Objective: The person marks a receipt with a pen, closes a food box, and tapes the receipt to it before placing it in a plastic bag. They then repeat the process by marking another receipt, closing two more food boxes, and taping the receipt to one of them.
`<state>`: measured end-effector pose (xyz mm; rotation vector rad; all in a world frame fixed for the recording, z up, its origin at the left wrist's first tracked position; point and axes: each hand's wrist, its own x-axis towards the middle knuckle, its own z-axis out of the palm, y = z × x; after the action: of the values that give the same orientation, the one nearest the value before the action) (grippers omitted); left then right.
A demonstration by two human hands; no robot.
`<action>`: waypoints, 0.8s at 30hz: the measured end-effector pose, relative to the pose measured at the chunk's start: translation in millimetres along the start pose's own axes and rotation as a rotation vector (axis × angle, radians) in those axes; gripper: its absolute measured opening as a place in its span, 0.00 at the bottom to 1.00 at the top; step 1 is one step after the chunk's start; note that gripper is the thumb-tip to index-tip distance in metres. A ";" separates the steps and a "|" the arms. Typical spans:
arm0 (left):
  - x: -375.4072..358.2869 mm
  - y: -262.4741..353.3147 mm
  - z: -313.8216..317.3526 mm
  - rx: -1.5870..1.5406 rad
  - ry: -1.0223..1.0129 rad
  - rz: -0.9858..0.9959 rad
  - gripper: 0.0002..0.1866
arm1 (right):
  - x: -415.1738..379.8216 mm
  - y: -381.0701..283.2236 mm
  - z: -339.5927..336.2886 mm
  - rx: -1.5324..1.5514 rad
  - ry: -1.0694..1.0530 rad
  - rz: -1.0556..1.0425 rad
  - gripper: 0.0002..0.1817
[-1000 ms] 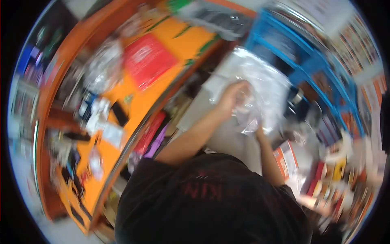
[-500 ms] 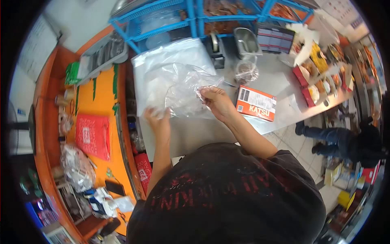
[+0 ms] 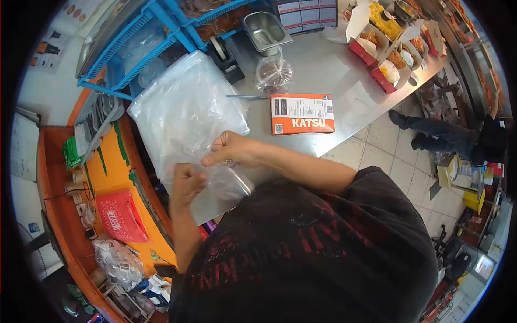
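Note:
A thin clear plastic bag (image 3: pixel 229 182) is pulled in close to my body, crumpled and hanging over the near edge of the steel table. My left hand (image 3: pixel 188 182) is closed on its left side. Just up and to the right, my right hand (image 3: pixel 232 149) pinches the same film between thumb and fingers. Beneath and beyond both hands lies a stack of flat clear plastic bags (image 3: pixel 180 102). To the right, an orange and white box marked KATSU (image 3: pixel 302 114) lies with a printed label on top.
A knotted bag of dark food (image 3: pixel 273 74), a steel container (image 3: pixel 265 33) and a tape dispenser (image 3: pixel 225 58) stand behind. Open food boxes (image 3: pixel 385 72) sit at the far right. On the left orange counter lies a red package (image 3: pixel 121 216). Another person's legs (image 3: pixel 436 132) show at right.
The view has turned, so the table's things sit farther left. My hands have come closer together and nearer my body, drawing the clear bag with them.

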<state>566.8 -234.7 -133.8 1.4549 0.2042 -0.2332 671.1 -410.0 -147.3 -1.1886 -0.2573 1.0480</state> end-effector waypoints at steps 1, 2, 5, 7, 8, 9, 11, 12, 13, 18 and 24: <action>-4.2 9.7 -11.3 0.038 0.065 -0.046 0.21 | -3.7 -3.2 -12.5 -0.386 -0.068 0.029 0.15; -4.9 20.3 -23.2 0.561 0.174 0.090 0.21 | -2.5 14.3 -28.5 -0.741 0.234 -0.264 0.14; -23.7 50.9 -64.4 1.044 0.795 0.613 0.18 | -3.4 2.4 -109.6 -1.211 0.698 -0.224 0.12; -49.2 66.9 -59.7 1.328 0.956 0.460 0.12 | -14.9 -11.7 -104.8 -0.995 0.859 -0.448 0.11; -46.2 57.2 -61.6 1.328 0.957 0.461 0.12 | -19.5 -14.1 -101.8 -0.763 0.998 -0.665 0.11; -44.1 34.5 -69.2 1.113 1.030 0.519 0.08 | -17.1 -7.8 -91.7 -0.757 0.996 -0.658 0.11; -44.7 -38.3 -120.4 0.718 0.997 0.590 0.07 | -1.1 2.8 -68.5 0.412 0.597 -0.480 0.10; -46.1 -53.2 -122.6 0.722 0.998 0.590 0.07 | -0.6 8.5 -63.4 0.415 0.595 -0.481 0.10; -48.0 -61.0 -119.6 0.083 0.999 0.402 0.08 | -0.4 14.9 -57.7 0.674 0.478 -0.276 0.08; -99.7 -49.7 -87.6 -1.129 0.165 -0.043 0.18 | -6.1 -12.8 -81.7 0.354 0.005 0.143 0.20; -104.2 -26.8 -60.3 -0.828 0.877 -0.007 0.19 | 8.3 -51.4 -76.6 -0.019 -0.553 0.249 0.33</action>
<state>459.5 -174.0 -136.9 0.6423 0.9001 0.4658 753.3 -451.5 -137.7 -0.9413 -0.5598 1.5902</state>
